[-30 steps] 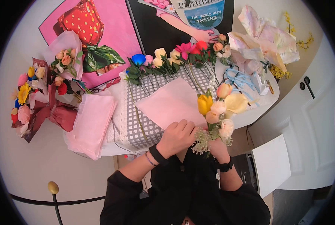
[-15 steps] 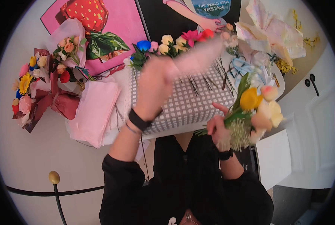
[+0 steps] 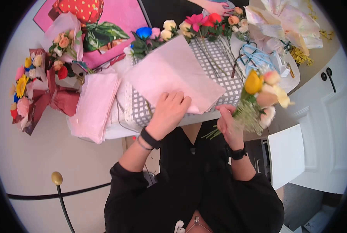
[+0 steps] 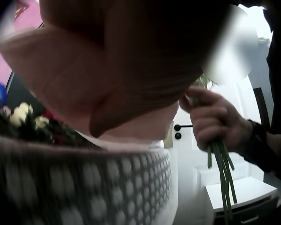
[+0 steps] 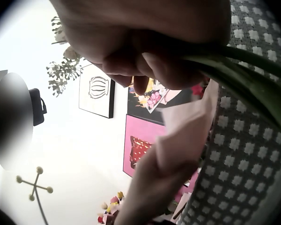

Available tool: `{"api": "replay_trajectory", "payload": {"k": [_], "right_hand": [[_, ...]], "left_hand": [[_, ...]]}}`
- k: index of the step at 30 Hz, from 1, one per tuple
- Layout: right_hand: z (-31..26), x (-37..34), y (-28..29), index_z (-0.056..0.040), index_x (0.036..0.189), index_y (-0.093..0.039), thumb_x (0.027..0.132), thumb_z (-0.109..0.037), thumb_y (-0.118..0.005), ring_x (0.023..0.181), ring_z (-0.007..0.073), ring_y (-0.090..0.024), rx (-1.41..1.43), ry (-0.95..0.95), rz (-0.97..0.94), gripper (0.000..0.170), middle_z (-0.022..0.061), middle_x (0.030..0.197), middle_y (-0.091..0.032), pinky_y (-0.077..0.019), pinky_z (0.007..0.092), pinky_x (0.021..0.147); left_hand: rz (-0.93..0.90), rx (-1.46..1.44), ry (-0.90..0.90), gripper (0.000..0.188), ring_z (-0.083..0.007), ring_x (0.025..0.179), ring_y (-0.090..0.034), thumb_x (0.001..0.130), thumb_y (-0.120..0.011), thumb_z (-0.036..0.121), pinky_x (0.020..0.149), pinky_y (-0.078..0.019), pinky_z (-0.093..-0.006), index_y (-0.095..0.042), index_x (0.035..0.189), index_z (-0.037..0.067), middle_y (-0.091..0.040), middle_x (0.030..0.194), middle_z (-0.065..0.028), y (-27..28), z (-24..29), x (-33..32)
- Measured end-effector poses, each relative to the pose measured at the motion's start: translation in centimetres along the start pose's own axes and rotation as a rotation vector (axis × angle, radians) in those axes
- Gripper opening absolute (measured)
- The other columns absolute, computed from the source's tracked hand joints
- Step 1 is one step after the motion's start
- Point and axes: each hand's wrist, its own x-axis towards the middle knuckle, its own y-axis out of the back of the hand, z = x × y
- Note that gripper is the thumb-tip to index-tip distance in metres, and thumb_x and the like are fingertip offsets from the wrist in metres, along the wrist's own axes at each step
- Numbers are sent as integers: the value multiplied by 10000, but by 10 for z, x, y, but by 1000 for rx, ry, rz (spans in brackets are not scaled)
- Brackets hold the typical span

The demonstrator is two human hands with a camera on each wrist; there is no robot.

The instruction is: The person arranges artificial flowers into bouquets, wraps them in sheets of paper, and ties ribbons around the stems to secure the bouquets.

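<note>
Pale pink wrapping paper [image 3: 181, 62] spreads at a slant over the front part of a table, above a grey-and-white checked cloth [image 3: 233, 88]; whether all of it touches the cloth cannot be told. At its near edge, the person's left hand [image 3: 168, 113] grips it, fingers bent over the top side, knuckles toward the head camera. To the right, just beside the paper's near corner, the person's right hand [image 3: 229, 126] holds a small bouquet [image 3: 262, 97], tilted with its blooms away to the right: a yellow tulip [image 3: 253, 82], peach and cream flowers, and a fine, slightly blurred filler sprig. In the left wrist view, the right hand's fingers curl round the green stems [image 4: 223, 173], whose cut ends hang below the fist. Both wrists wear black bands, and the sleeves [image 3: 128, 184] are black.

Behind the paper, loose flowers lie in a row across the table, among them a blue bloom [image 3: 144, 32], cream ones, a magenta flower [image 3: 195, 22] and red. Left of the paper rests a stack of pink sheets [image 3: 97, 106]; farther left is a bouquet in dark red wrapping [image 3: 62, 99]. At the table's right end sit light blue ribbon [image 3: 255, 57] and a pastel-wrapped bundle [image 3: 284, 23]. Beyond stands a white door [image 3: 326, 132].
</note>
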Motion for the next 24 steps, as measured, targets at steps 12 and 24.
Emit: {"api": "replay_trajectory", "payload": {"k": [12, 24], "right_hand": [[20, 8, -18, 18, 1056, -640, 949, -120, -575, 388, 59, -403, -99, -117, -1, 186, -18, 536, -470, -316, 230, 377], [-14, 39, -47, -108, 722, -520, 1051, -454, -386, 493, 109, -329, 905, 136, 30, 496, -40, 491, -310, -402, 282, 645]], "left_hand": [[7, -524, 172, 359, -341, 1118, -558, 683, -692, -5, 975, -439, -441, -590, 1026, 26, -580, 1155, -138, -9, 13, -27], [94, -682, 237, 690, -379, 1343, -435, 708, -668, -19, 1119, -350, -443, -461, 1366, 8, -482, 1403, -210, -11, 7, -48]]}}
